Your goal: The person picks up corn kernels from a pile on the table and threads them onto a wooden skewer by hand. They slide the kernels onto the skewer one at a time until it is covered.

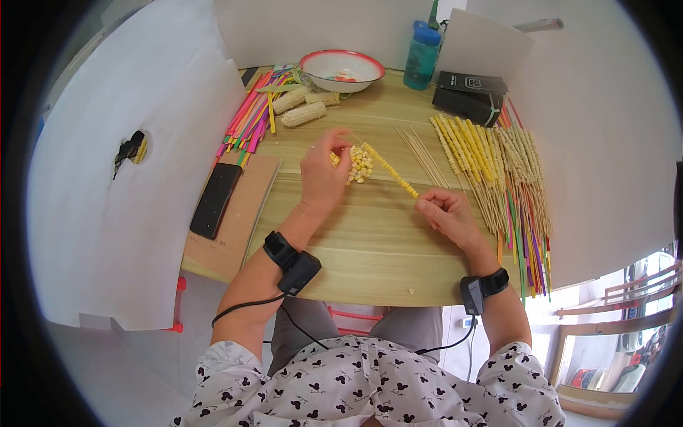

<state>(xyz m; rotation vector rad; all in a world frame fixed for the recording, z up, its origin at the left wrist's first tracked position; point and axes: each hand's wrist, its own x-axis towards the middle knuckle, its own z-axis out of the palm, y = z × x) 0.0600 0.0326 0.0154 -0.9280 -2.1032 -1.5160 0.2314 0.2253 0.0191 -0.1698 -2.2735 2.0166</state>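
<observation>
**Gripping a Corn-Threaded Skewer at Mid-Frame**

Your patterned shirt point(356, 388) fills the bottom of the frame, and a black wrist device point(290, 265) is strapped to each forearm just above the near edge of the table point(348, 267). Right of centre, your right hand point(449, 215) pinches the lower end of the skewer point(388, 169) between thumb and fingers. Yellow kernels line the skewer, which slants up and left toward your other hand, its thin bare tip pointing that way.

At lower left of the table, a dark phone point(216, 201) lies on a sheet of cardboard point(260, 196). Your left hand point(324, 173), near the centre, has its fingers bent and their tips close to the skewer's bare tip; you cannot tell from here whether they grip anything. Just beside that hand sits a pile of loose kernels point(361, 169).

Bare sticks point(424, 159) lie right of the skewer, and filled skewers point(466, 151) are massed farther right. Beyond, at upper left, are coloured strips point(242, 121) and stripped cobs point(304, 114). A red-rimmed basin point(321, 64) stands at top centre, with a blue bottle point(422, 60) to its right.
</observation>
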